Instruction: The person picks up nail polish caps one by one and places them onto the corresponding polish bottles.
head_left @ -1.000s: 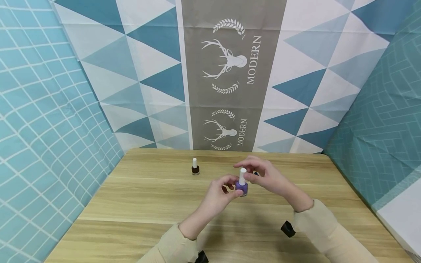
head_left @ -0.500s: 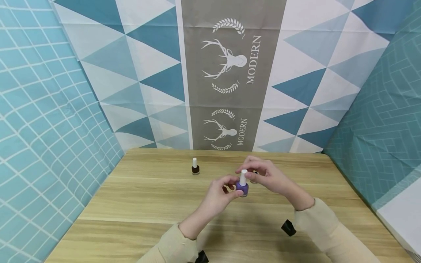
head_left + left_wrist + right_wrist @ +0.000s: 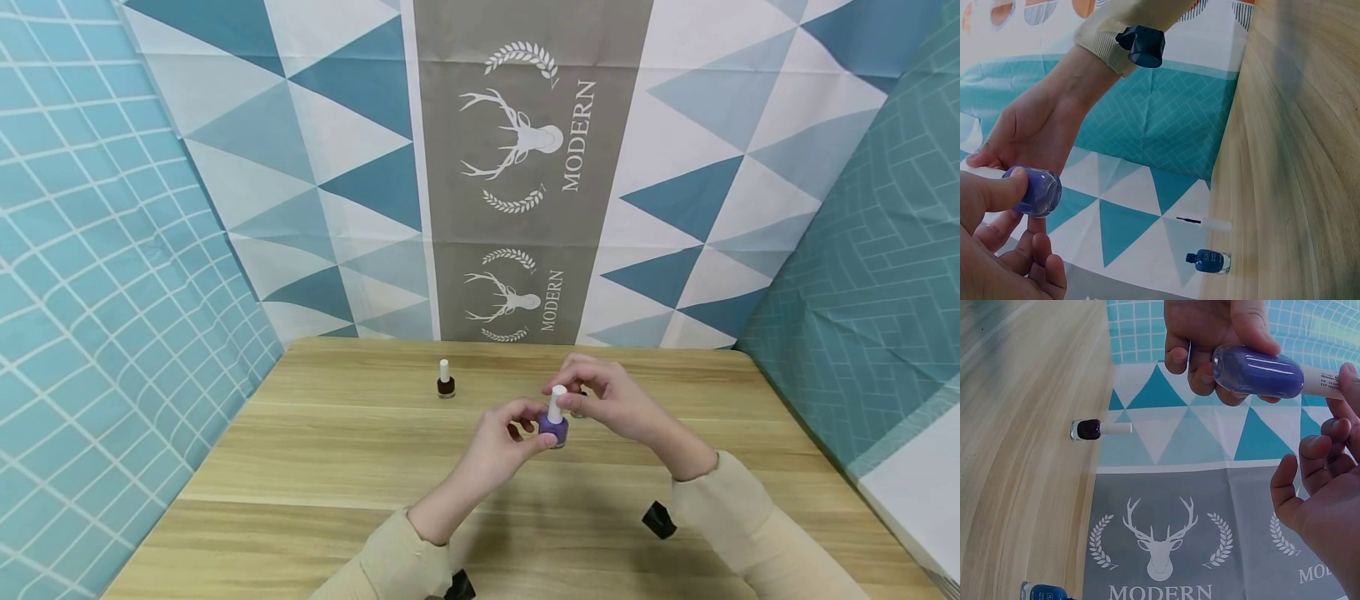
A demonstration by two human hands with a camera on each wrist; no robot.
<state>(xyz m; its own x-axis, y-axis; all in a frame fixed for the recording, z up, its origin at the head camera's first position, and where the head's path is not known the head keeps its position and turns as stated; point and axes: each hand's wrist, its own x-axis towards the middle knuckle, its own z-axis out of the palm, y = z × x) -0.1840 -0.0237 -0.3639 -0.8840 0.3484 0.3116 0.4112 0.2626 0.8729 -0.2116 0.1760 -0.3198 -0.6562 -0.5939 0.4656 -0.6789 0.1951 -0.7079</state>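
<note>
A nail polish bottle with purple polish (image 3: 552, 430) is held upright, tilted slightly, above the table. My left hand (image 3: 497, 443) grips its glass body between thumb and fingers. With thumb and index finger, my right hand (image 3: 611, 402) pinches the white cap (image 3: 1321, 382), which sits against the bottle's neck end in the right wrist view. Behind the right hand, mostly hidden in the head view, an uncapped blue nail polish bottle (image 3: 1210, 260) stands on the table. Its white cap with a dark brush (image 3: 1215, 224) is beside it, brush pointing up.
A capped dark nail polish bottle (image 3: 446, 387) stands toward the back left of the wooden table (image 3: 315, 467). Patterned cloth walls (image 3: 345, 208) rise at the table's back and sides. Black wrist-worn devices (image 3: 659, 520) hang at both sleeves.
The purple bottle and its cap have shifted very slightly right. My right hand's fingers have moved a little rightward around the cap, while the left hand keeps its grip.
</note>
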